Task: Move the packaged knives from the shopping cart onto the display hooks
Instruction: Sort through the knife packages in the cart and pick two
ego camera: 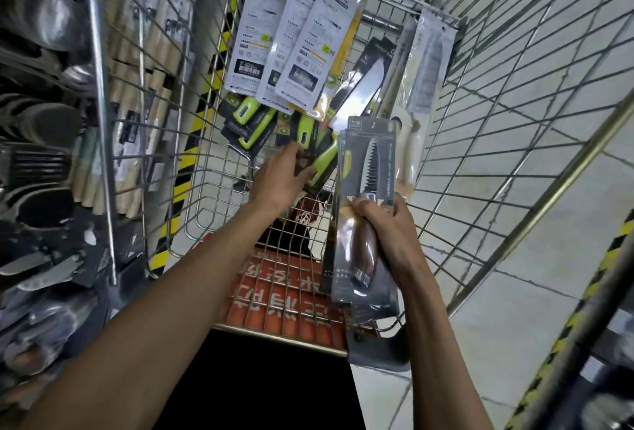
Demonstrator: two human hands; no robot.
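Note:
A wire shopping cart (219, 169) holds several packaged knives. Three white-backed packs (291, 35) lean against its far end, and green-handled knife packs (254, 121) lie below them. My left hand (279, 177) reaches into the cart and grips a green-handled knife pack (324, 164). My right hand (387, 230) holds a small stack of grey packs with a serrated, brown-handled knife (368, 189) upright above the cart's near right corner. A white-handled knife pack (425, 86) leans on the cart's right wall.
Shelves at the left carry metal pans and strainers (41, 35), rolled wooden items (154, 52) and hanging knives (44, 268). An orange child-seat flap (281, 299) closes the cart's near end. Pale tiled floor (549, 224) lies to the right, with a yellow-black striped edge (562, 320).

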